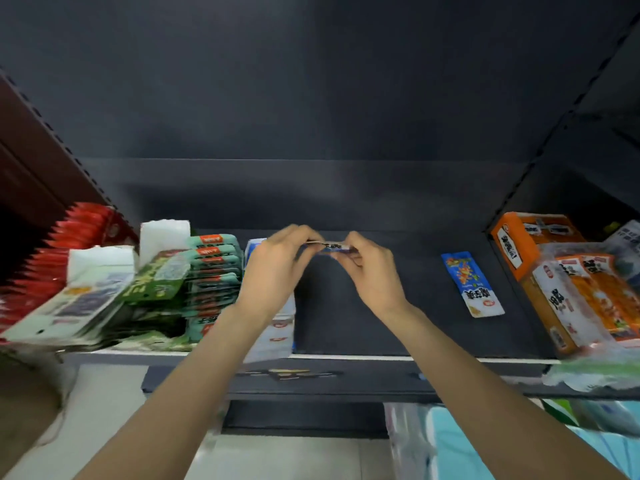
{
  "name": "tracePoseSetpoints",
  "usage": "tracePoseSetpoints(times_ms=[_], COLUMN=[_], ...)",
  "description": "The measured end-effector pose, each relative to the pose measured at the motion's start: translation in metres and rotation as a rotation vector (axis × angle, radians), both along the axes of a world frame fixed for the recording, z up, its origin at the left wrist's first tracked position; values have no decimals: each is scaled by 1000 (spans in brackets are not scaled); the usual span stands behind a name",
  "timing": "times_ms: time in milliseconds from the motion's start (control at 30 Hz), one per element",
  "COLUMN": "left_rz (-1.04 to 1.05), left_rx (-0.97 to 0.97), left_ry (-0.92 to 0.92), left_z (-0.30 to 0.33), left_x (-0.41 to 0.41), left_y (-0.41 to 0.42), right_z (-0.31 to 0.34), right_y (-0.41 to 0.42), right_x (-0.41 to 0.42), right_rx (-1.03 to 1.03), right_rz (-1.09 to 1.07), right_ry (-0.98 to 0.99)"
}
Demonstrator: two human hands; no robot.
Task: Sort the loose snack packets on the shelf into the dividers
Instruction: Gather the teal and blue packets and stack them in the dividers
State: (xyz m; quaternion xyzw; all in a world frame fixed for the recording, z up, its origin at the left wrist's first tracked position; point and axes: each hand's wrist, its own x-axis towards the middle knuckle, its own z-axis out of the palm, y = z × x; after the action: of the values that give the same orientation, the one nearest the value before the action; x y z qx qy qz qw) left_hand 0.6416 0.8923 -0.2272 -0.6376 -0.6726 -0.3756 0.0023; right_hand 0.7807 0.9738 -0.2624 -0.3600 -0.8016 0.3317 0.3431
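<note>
Both hands hold one snack packet [329,246] level above the dark shelf [363,306], its long axis running left to right.

The left hand [277,268] pinches the packet's left end and the right hand [370,271] pinches its right end, fingers curled round it, wrists bent and forearms reaching up from below. The packet shows black characters on white, too blurred to read. A blue and white packet [471,284] lies flat on the shelf well to the right, long axis running front to back, with a cartoon figure and characters printed on it. Teal packets [213,271] stand in a row at the left, beside red packets [69,244]. Orange boxes [540,244] sit at the right.
</note>
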Motion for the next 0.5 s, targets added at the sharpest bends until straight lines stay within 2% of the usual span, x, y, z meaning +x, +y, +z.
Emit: tracePoseSetpoints(times_ms=[67, 133, 267, 367, 500], left_rz=[-7, 16, -6, -22, -50], left_rx=[9, -15, -88, -105, -126], left_ry=[65, 132, 333, 444, 557], left_z=[7, 6, -11, -20, -28], left_x=[-24, -45, -74, -82, -87], left_y=[-19, -37, -60, -68, -73], right_z=[6, 5, -4, -7, -8], right_y=[-14, -24, -37, -40, -41], right_x=[-24, -44, -65, -69, -71], right_rx=[-26, -49, -52, 7, 17], right_rz=[51, 99, 168, 140, 142], right_ry=[90, 83, -100, -245, -334])
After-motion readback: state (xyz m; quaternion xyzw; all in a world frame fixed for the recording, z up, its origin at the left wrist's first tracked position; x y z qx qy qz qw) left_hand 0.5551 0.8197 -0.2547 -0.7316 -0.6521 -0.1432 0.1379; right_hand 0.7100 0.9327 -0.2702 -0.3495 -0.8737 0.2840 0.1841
